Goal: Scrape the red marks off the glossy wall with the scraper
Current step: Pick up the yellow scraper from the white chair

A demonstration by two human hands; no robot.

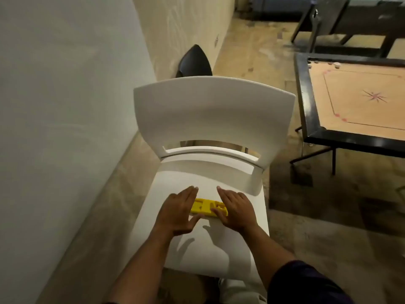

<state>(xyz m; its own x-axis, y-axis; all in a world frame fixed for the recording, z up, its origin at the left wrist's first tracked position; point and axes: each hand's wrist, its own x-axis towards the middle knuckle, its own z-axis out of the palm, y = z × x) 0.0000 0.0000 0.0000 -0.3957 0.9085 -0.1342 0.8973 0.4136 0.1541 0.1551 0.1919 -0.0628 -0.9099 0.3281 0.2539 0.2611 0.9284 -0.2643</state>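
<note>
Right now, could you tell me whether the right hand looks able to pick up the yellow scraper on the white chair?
Probably yes. The right hand already lies over one end of the yellow scraper, which rests flat on the white chair seat. The left hand covers only the other end.

Pale glossy wall (65, 106) along the left, meeting a mottled, worn concrete floor (252, 51). White plastic chair (214, 115) in the centre, backrest away from the camera; black chair (194, 62) just behind it against the wall. Carrom board (355, 102) with black frame on a stand at right. Dark game table (350, 20) farther back. Dim, warm light.
</note>
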